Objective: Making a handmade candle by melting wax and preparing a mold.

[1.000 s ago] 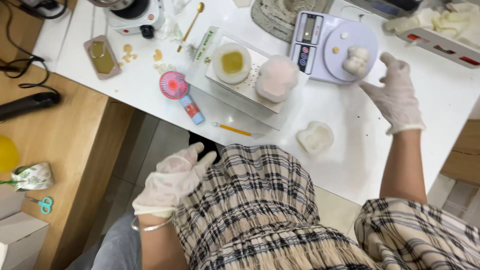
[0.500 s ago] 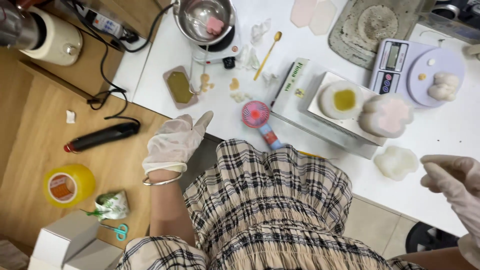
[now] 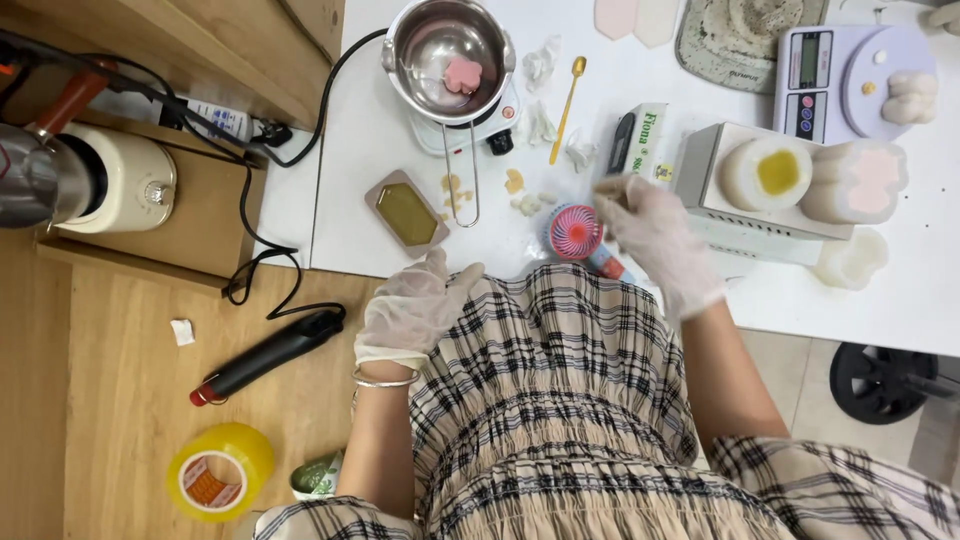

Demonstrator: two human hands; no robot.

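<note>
The small round pink handheld fan (image 3: 573, 231) on the white surface (image 3: 350, 150) is touched by the gloved right hand (image 3: 650, 235), grip loosely spread, and could be knocked off the near edge, while the left hand (image 3: 415, 308) rests spread

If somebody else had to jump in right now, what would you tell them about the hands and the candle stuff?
Left hand: gloved, empty, resting at the white table edge near the brown hexagon mould.
Right hand: gloved, over the small pink fan, fingers by the boxed item; whether it grips anything cannot be told.
Things: metal pot with a pink flower piece inside, gold spoon, round candle with yellow centre and pink-topped candle on a box, scale holding a white piece.
Done: two candles stand out of their moulds.
Left: pink piece in the pot looks unmelted.
</note>
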